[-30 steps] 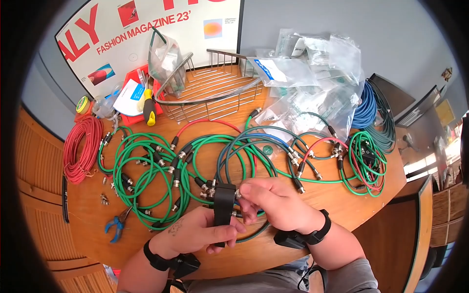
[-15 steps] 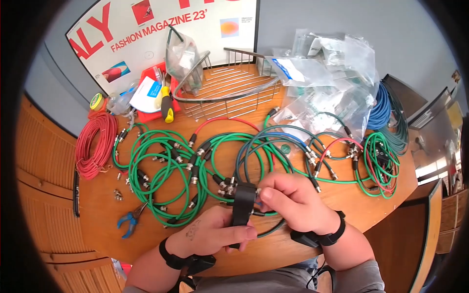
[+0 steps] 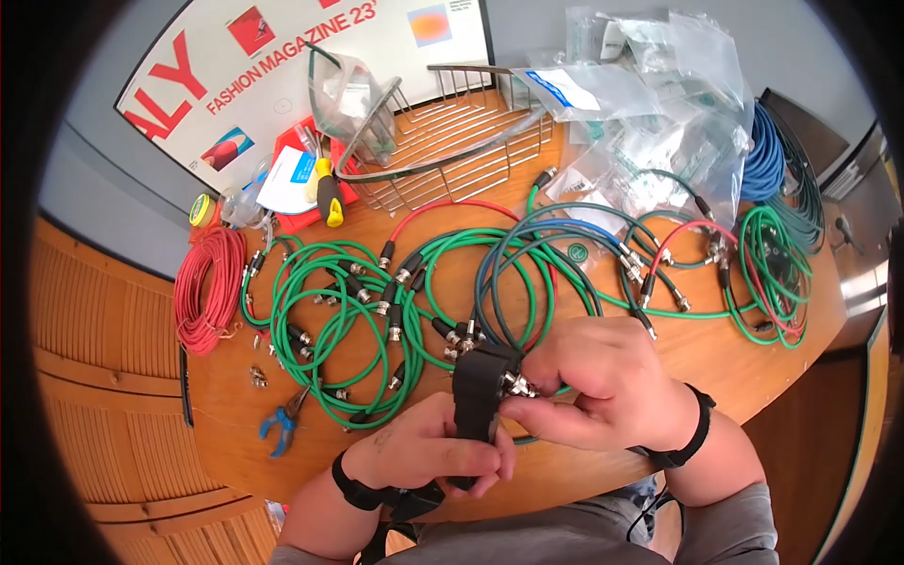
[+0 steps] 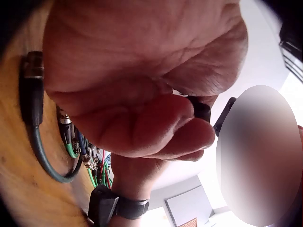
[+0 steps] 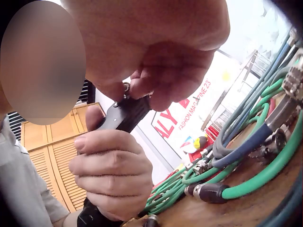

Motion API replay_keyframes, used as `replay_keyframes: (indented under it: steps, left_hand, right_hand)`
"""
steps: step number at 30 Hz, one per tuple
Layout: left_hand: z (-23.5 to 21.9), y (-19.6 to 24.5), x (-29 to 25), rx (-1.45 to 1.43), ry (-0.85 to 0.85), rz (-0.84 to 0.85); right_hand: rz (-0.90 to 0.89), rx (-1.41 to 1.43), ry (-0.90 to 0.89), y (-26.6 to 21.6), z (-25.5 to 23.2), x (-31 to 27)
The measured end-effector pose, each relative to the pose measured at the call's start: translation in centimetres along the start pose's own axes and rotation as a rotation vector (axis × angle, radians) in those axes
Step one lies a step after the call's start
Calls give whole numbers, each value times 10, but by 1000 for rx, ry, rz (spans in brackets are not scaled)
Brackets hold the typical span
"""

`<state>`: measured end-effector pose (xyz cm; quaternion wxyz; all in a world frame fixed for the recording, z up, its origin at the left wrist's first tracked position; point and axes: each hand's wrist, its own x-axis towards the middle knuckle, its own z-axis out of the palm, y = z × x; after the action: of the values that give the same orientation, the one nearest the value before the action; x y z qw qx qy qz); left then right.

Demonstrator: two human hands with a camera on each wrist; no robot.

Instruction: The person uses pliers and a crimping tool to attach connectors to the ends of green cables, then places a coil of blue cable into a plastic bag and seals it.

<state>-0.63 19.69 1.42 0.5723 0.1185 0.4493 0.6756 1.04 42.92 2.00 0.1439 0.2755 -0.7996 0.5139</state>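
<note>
Gripping left hand (image 3: 428,454): fingers were wrapped round the black device (image 3: 476,381), low down.
Pinching right hand (image 3: 603,381): fingers were clamped on the silver connector (image 3: 517,385) at its side.
Black device: was held above the worktop (image 3: 226,452), nearside of the wire basket (image 3: 443,168); looked dark, blocky-headed, slightly tilted.
Connector step: seemed fitting or twisting; next probably called for steady alignment.

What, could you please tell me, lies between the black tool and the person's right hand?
A shiny metal connector lies between the black tool and the right hand, as the head view shows.
</note>
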Motion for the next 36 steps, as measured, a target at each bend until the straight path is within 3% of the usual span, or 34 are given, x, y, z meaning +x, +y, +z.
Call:
replay_keyframes:
  steps: [9, 14, 25, 31, 34, 36]
  left_hand:
    - [-5, -5, -4, -83, -43, 27]
    - [-7, -9, -6, -86, -26, 45]
    - [-5, -8, -5, -119, -25, 33]
    - [-8, -11, -1, 130, -57, 130]
    - [-3, -1, 4, 345, 38, 172]
    - [11, 3, 11, 348, 315, 276]
  right_hand:
    - [5, 35, 221, 0, 2, 0]
    - [46, 174, -12, -7, -2, -1]
    - [57, 228, -42, -6, -1, -2]
    - [36, 246, -45, -7, -3, -2]
    - [-4, 154, -25, -4, -5, -1]
    - [-47, 79, -20, -3, -4, 1]
